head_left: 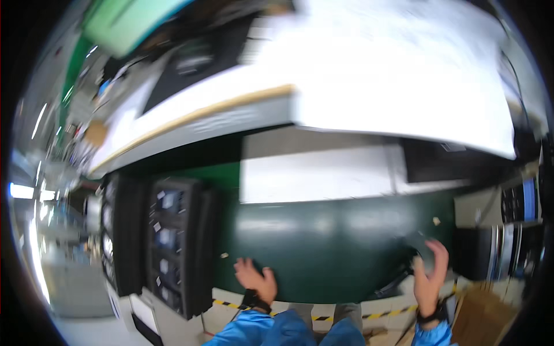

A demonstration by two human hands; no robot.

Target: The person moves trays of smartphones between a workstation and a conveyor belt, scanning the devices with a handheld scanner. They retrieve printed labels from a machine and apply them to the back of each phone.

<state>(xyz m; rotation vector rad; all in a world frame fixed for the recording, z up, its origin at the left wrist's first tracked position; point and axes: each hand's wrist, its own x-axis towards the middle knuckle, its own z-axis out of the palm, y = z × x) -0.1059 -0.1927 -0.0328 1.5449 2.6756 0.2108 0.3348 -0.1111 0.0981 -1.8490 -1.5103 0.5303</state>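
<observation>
My left hand [257,281] hangs at the near left of the dark green mat [300,248], with its fingers spread and nothing in them. On the right, my right hand [430,282] curves its thumb and fingers about a small dark object [420,251], too blurred to name. Below that object, a thin dark strip [392,284] slants toward the mat's front edge. Both wrists wear black bands, and blue sleeves cover my forearms.
Black foam trays [199,248] with small devices in their slots stand on the left. A white sheet [323,176] lies along the mat's far side, beneath a raised shelf [202,124]. Dark boxes [476,251] stand at right; brown cardboard [483,317] sits low there.
</observation>
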